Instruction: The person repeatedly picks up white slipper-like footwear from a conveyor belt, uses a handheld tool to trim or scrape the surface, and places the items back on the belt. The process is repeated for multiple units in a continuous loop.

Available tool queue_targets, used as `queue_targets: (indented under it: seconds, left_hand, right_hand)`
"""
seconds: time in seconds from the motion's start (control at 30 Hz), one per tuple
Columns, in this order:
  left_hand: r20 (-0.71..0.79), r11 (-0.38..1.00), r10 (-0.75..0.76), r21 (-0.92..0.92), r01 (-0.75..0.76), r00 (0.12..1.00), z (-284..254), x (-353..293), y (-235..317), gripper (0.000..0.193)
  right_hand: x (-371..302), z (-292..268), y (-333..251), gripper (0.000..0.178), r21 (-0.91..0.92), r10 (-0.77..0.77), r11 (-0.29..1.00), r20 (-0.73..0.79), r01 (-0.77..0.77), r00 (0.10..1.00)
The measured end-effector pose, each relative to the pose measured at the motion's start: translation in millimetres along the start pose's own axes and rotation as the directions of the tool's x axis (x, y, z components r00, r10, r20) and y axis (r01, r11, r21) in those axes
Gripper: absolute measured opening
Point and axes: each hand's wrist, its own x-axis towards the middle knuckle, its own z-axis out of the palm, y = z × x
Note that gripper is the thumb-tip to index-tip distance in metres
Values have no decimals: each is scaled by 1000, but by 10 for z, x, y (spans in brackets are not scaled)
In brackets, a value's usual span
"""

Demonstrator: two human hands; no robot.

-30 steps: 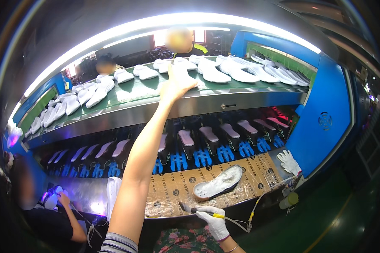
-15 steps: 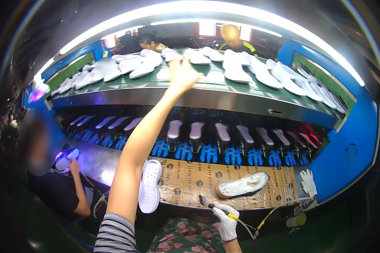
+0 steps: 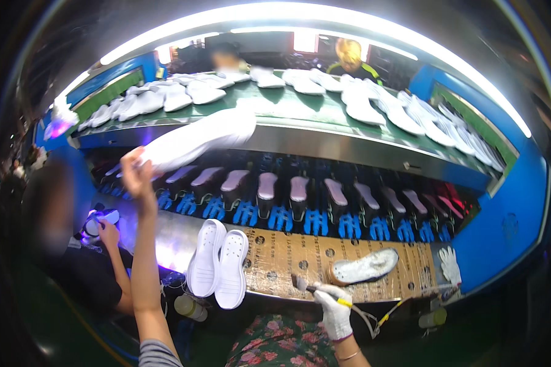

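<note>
My bare left hand (image 3: 138, 172) is raised at the left, its fingers closed on one end of a white shoe sole (image 3: 196, 139) held in front of the upper conveyor. The sole is blurred and stretches up to the right. In my right hand (image 3: 335, 315), which wears a white glove, is a brush (image 3: 300, 283) with dark bristles, a yellow band and a pale hose. Its bristles are over the front of a brown cardboard sheet (image 3: 281, 260). A shoe upper (image 3: 364, 267) with a white inside lies on the cardboard. Two white soles (image 3: 231, 269) lie side by side left of it.
White soles (image 3: 361, 107) line the green upper conveyor (image 3: 269, 107). Below, pinkish shoe shapes (image 3: 299, 188) stand on a rack with blue holders (image 3: 281, 217). At left a co-worker's hand (image 3: 108, 232) works under violet light. A white glove (image 3: 449, 266) lies far right.
My left hand has come back from the upper conveyor, moving left and down with a white sole in it. A second sole on the bench is now uncovered. The right hand stays low with the brush.
</note>
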Motion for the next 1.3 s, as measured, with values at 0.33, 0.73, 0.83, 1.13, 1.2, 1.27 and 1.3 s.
queue_targets:
  seconds: [0.33, 0.73, 0.83, 1.13, 1.2, 1.27, 1.3]
  left_hand:
    - [430, 641, -637, -165, 750, 639, 90, -2452, 9, 40]
    - [956, -614, -229, 3, 790, -182, -96, -4214, 738, 114]
    - [972, -818, -217, -133, 560, -87, 72, -3997, 895, 131]
    - [803, -577, -593, -472, 667, 56, 521, -3637, 1082, 115]
    - [699, -178, -712, -271, 946, 66, 549, -3697, 1088, 112]
    - [698, -168, -712, -269, 948, 71, 538, -3730, 1078, 109]
    - [698, -164, -712, -267, 950, 74, 519, -3750, 1070, 108]
  right_hand:
    - [-103, 344, -725, 16, -12, -177, 983, 223, 185, 959]
    - [-42, 452, -443, 15, -282, -235, 875, 464, 394, 854]
    - [-45, 491, -387, 17, -347, -234, 834, 480, 428, 845]
    - [220, 699, -414, 34, -365, -530, 329, 692, 871, 490]
    - [283, 739, -392, 37, -381, -561, 212, 706, 900, 431]
    - [280, 798, -383, 41, -372, -577, 109, 731, 922, 363]
    - [215, 832, -376, 41, -375, -545, 100, 755, 922, 366]
